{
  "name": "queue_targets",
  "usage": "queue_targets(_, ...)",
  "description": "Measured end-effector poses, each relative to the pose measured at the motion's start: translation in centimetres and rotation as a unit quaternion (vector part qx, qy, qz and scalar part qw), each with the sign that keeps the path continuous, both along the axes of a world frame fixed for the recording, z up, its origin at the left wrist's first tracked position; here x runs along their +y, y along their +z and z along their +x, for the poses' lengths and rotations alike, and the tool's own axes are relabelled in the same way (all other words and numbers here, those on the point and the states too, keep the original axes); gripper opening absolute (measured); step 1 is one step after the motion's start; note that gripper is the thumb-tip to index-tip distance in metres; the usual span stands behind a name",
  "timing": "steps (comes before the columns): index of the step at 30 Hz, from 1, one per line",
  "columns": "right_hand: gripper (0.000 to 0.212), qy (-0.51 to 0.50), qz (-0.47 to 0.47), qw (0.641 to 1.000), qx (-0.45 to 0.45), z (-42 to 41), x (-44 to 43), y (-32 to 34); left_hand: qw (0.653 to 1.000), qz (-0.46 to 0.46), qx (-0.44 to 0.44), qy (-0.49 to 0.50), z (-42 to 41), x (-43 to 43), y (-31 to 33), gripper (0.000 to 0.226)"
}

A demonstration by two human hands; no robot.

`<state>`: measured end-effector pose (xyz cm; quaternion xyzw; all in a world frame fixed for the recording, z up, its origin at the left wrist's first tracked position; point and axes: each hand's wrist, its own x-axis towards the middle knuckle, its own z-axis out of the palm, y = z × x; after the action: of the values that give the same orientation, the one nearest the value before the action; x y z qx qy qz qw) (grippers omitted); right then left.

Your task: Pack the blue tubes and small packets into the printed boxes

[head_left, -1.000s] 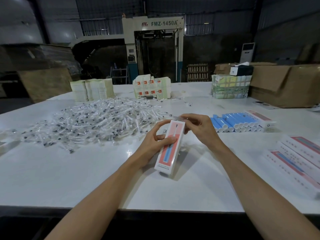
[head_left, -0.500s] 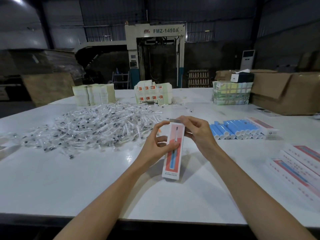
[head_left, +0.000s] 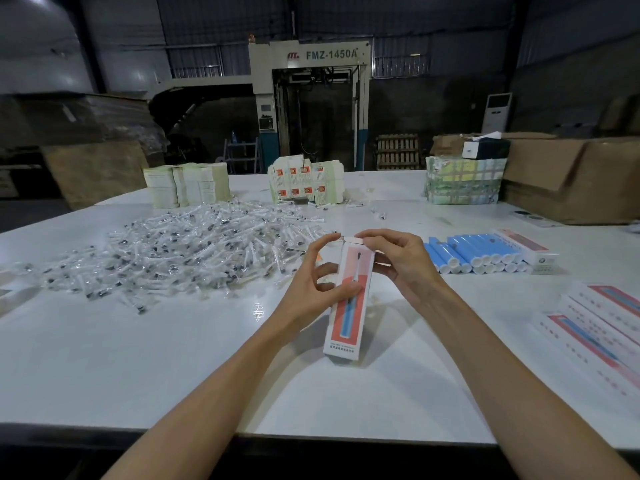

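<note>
Moved since a second ago: printed box [head_left: 349, 299] now stands steeper, its top end raised higher. The left hand [head_left: 311, 289] and right hand [head_left: 398, 261] keep their hold on it.

1. Printed box: white, with a red panel and a blue tube pictured on its face. Its lower end is low over the desk [head_left: 173, 358]; contact cannot be told.
2. Left hand: left of the box. The thumb lies across the box's face, the fingers curl behind it, and the index fingertip is up at the top left corner.
3. Right hand: right of the box. Thumb and forefinger pinch the white flap at the box's top end, and the other fingers curl behind its upper right side.
4. Flat printed boxes [head_left: 602, 327]: well to the right of the held box, lying overlapped on the desk.
5. Blue tubes [head_left: 474, 251]: right of the box's top end, in one row side by side with white caps toward the viewer. A closed printed box [head_left: 526, 245] lies just beside the row's right end.
6. Small packets [head_left: 180, 251]: left of and beyond the box, a broad loose heap of clear wrappers.
7. Far desk edge:
   - pale paper stacks [head_left: 187, 185], beyond-left of the box
   - folded cartons [head_left: 306, 183] with red squares, straight beyond it
   - wrapped bundle [head_left: 464, 181], beyond-right
   - cardboard carton [head_left: 568, 178], farthest right
8. Machine [head_left: 311, 98]: marked FMZ-1450A, past the desk, straight behind the box.
</note>
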<state>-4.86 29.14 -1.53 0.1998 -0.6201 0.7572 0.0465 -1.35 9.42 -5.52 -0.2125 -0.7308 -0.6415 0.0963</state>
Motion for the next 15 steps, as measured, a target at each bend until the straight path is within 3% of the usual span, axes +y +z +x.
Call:
queue_targets(9, 0.018, 0.026, 0.023, 0.999, 0.022, 0.00, 0.29, -0.42, 1.000, -0.019, 0.004, 0.016, 0.64, -0.12, 0.27, 0.085)
queue_targets(15, 0.020, 0.011, 0.112, 0.992, 0.062, 0.16, -0.14, -0.78, 1.000, -0.017, 0.006, 0.017, 0.28, -0.42, 0.11, 0.081)
